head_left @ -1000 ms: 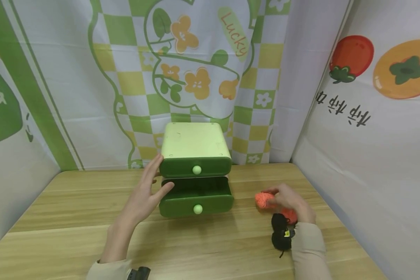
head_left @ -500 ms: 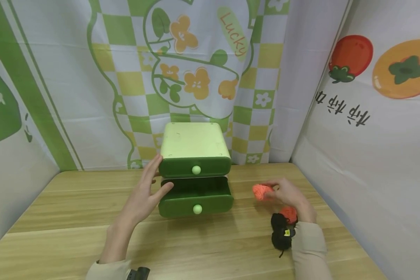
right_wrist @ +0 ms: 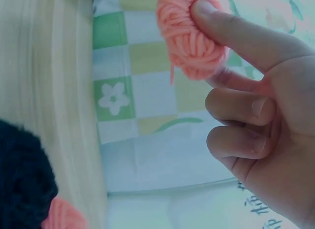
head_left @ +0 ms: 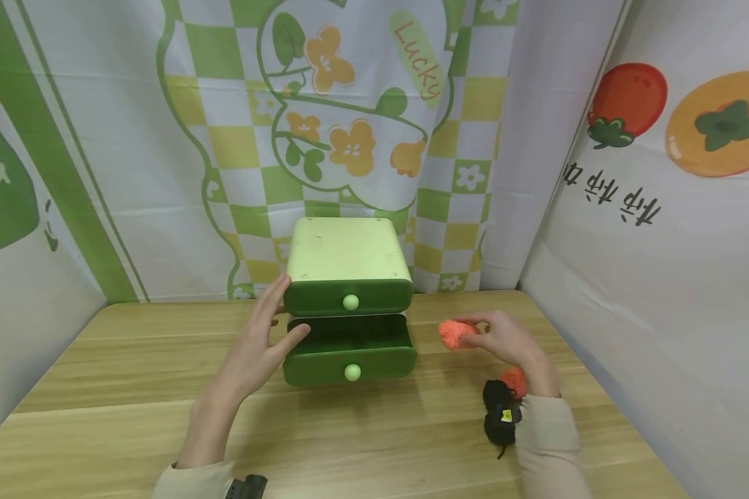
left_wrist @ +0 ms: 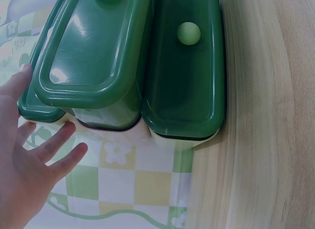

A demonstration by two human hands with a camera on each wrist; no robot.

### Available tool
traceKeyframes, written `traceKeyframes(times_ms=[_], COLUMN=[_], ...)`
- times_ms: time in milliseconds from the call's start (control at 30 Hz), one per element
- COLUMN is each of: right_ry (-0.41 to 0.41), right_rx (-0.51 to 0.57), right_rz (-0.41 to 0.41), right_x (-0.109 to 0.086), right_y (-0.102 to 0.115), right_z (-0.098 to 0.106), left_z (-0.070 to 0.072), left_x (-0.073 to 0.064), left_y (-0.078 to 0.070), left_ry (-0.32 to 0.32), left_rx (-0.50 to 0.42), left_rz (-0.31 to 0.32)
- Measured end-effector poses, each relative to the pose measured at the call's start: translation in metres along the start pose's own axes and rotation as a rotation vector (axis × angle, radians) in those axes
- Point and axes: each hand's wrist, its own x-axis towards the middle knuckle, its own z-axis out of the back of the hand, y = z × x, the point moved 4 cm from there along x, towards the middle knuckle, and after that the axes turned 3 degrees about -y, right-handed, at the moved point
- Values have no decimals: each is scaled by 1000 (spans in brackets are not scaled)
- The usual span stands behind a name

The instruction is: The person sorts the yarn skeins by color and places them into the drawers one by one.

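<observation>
My right hand [head_left: 505, 336] pinches a coral-orange ball of yarn [head_left: 454, 334] between thumb and fingers, raised above the table to the right of the drawer chest. In the right wrist view the thumb presses into the yarn's [right_wrist: 189, 47] side, the lower fingers are curled, and a short loose end hangs down. At the left side of the pale green chest [head_left: 349, 249] is my left hand [head_left: 256, 350], fingers extended, fingertips right at the top drawer's edge. The middle drawer [left_wrist: 98, 51] is pulled out, its dark green inside visible from the head view.
Black yarn [head_left: 498, 416] with a yellow tag lies at the right of the wooden table [head_left: 162, 416]. A second orange yarn ball [head_left: 513, 382] sits beside it, partly behind my wrist. The bottom drawer [left_wrist: 184, 81] is closed. Patterned curtains [head_left: 237, 152] hang behind.
The right hand has lifted the orange yarn from beside the other yarn and carried it left and away from me, toward the chest. My left hand has stayed in place.
</observation>
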Motion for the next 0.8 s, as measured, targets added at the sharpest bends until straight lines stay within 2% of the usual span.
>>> traceKeyframes(times_ms=[100, 633, 800], right_ry=[-17, -166, -195], right_rx=[-19, -136, -149], right_rz=[26, 290, 334], right_x=[0, -4, -6], right_y=[9, 55, 67], right_z=[1, 1, -2], left_z=[0, 0, 0], left_x=[0, 0, 0], left_y=[0, 0, 0], left_ry=[2, 9, 0], left_rx=[2, -4, -5], left_rz=[5, 14, 7])
